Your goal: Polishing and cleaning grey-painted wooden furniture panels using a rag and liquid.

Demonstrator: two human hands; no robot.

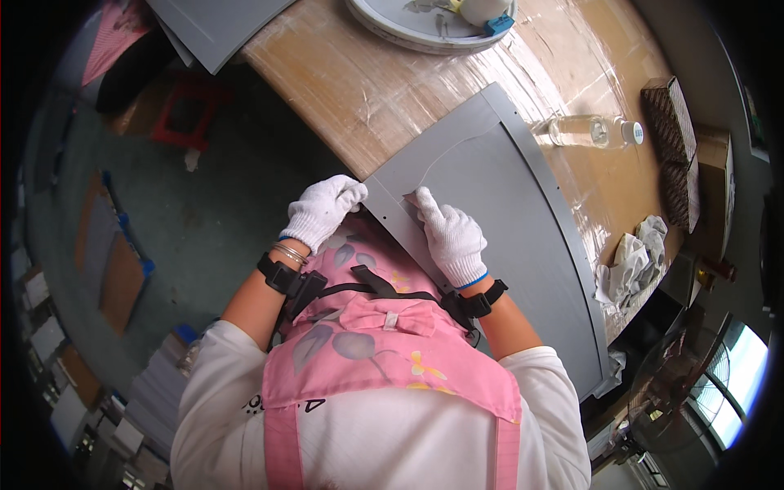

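A large grey panel [523, 237] with small holes along its edges lies on the wrapped table, its near side jutting over the front edge by my apron. My left hand [322, 211], in a white knit glove, has its fingers closed at the panel's left corner. On the panel's face, my gloved right hand [453, 237] pinches a small flat brownish piece [411, 198] and presses it against the surface near that corner. Whether this piece is sandpaper or a scraper I cannot make out. From there a thin pale curved line [445, 155] runs across the panel.
Table wrap [327, 82] shines under the panel. Beyond it lie a clear bottle [584, 131] with a white cap, a round white tray [408, 33] holding small items, and crumpled cloths [637, 257]. Brown boxes [670, 122] line the right; more grey sheets [216, 28] overhang at far left.
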